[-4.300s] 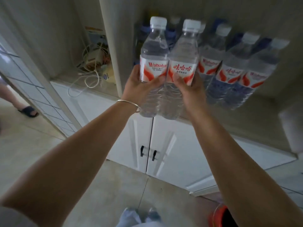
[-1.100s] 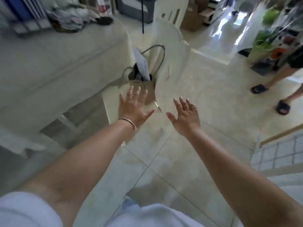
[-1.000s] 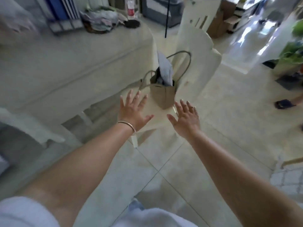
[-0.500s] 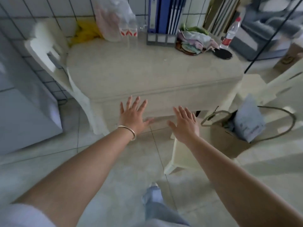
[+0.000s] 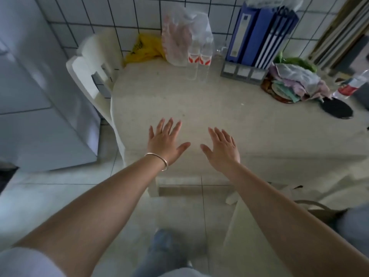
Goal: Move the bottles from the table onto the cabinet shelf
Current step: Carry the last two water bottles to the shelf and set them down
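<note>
Two clear water bottles with red and white labels stand side by side at the back of the beige table, near the tiled wall. My left hand, with a bracelet on its wrist, hovers over the table's near edge, fingers spread and holding nothing. My right hand is beside it, also spread and holding nothing. Both hands are well short of the bottles. The cabinet shelf is out of view.
A clear plastic bag and a yellow bag lie left of the bottles. Blue binders in a rack, a pile of cloths, another bottle and a black disc sit to the right. A white chair stands left of the table.
The view has swung from the cabinet, where both hands held bottles, across the floor to the table. Both hands, now holding nothing, have come over the table's near edge.
</note>
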